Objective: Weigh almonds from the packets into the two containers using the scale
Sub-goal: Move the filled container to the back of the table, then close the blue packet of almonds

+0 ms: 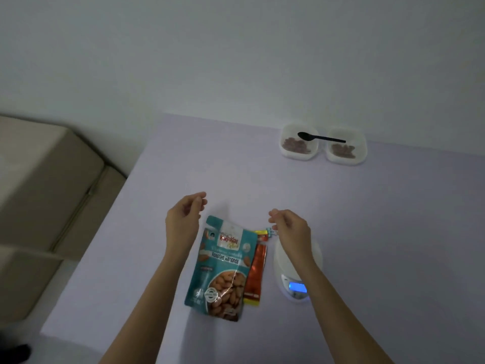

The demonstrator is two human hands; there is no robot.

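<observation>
The teal packet [223,269] at lower centre reads "Roasted Almonds" over a picture of almonds; an orange packet [256,271] lies against its right edge, its writing too blurred to read. Right of them the white scale [298,287] shows a lit blue display. Two white containers [288,153] of almonds sit upper right on the counter [367,232], a black spoon [321,138] across them. The left hand [183,219] and right hand [291,229] hover loosely curled, holding nothing.
</observation>
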